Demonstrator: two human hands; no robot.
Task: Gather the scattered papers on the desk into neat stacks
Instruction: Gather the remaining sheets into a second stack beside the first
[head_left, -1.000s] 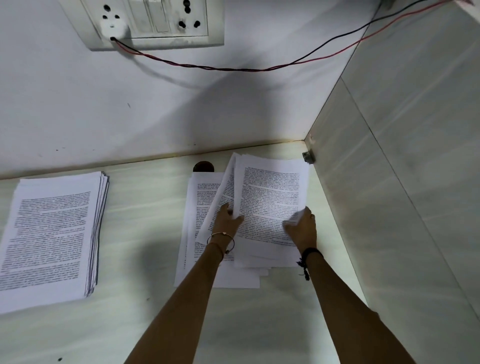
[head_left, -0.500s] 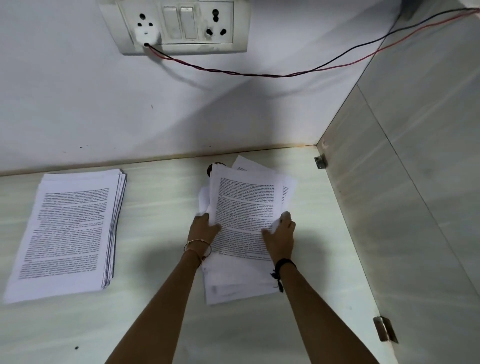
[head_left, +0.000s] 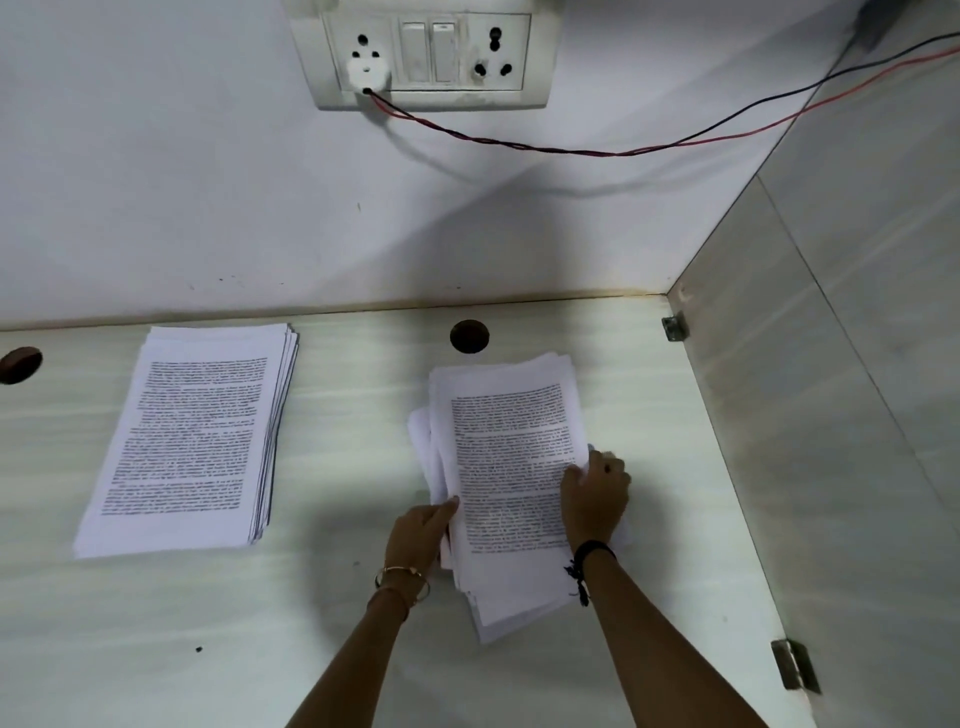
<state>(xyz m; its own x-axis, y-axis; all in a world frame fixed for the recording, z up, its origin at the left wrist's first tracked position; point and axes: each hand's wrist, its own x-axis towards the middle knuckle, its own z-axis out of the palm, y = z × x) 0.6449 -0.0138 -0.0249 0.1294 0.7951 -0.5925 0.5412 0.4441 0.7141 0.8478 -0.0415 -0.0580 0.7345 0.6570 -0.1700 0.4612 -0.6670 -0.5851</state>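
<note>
Loose pile of papers (head_left: 511, 457) lies right of centre on the desk (head_left: 332, 613), just in front of the cable hole (head_left: 469, 336) and well clear of the side panel (head_left: 810, 467). It is roughly gathered but not square: white corners fan out past the left edge, and several sheets stick out stepwise at the near end. A neat stack (head_left: 192, 436) sits well apart to the left, edges fairly flush. The left hand (head_left: 423, 535) is at the pile's near-left edge, thumb laid on top and the other fingers tucked out of sight under the sheets, so it appears to grip the edge. The right hand (head_left: 595, 499) is knuckles-up on the right long edge, its fingers curled over and holding that edge. Judged step: squaring the pile between the two hands. To do it well, hold loosely enough that the sheets can slide on one another, since a hard pinch locks the misalignment in. The palms should press inward on the long edges first to bring the left-hand fan in. The bundle can then be raised on its short edge and tapped on the desk so the near-end stragglers drop flush. Thin paper buckles easily, so force should go along the edges, not on corners. Risk: bottom sheets may stay behind on the smooth desk if the fingers do not reach under the whole pile. The finished pile should end parallel to the left-hand one, with a clear gap between.
</note>
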